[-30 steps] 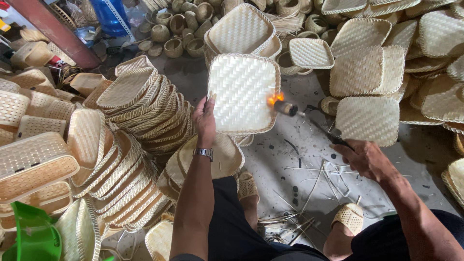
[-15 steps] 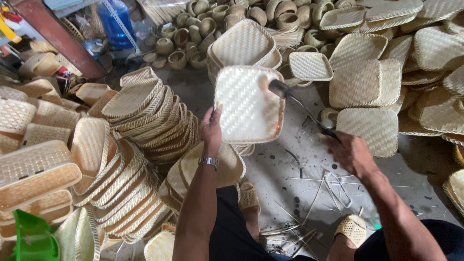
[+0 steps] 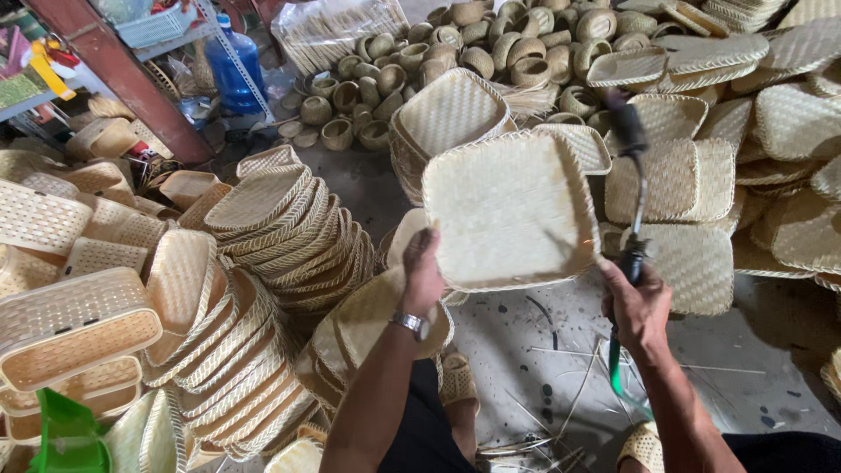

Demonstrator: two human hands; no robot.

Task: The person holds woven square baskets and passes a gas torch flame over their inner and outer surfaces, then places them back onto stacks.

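- Grey concrete floor (image 3: 526,342) carries everything: leaning stacks of pale woven bamboo trays (image 3: 289,232) on my left, flat square trays spread out (image 3: 683,180) on my right, a heap of small round woven pots (image 3: 491,44) at the far end, a blue water jug (image 3: 232,66) beyond them.
- Square woven bamboo tray (image 3: 512,210) is held up off the floor at chest height, its underside turned toward the camera and tilted slightly away.
- Left hand (image 3: 425,271) grips that tray at its lower left corner; fingers clamped over the rim, thumb on the near face.
- Right hand (image 3: 639,307) is closed around the dark handle of a slim black torch wand (image 3: 635,184), whose head stands just beside the tray's upper right edge; a green hose (image 3: 616,372) trails below the fist.
- My judgement: for clean work, keep the wand head near the weave without resting in one spot, sweep evenly, and turn the tray from the corner so the gripping fingers stay well apart from the head.
- Loose bamboo slivers (image 3: 569,412) lie by the feet; worth keeping the wand off them.
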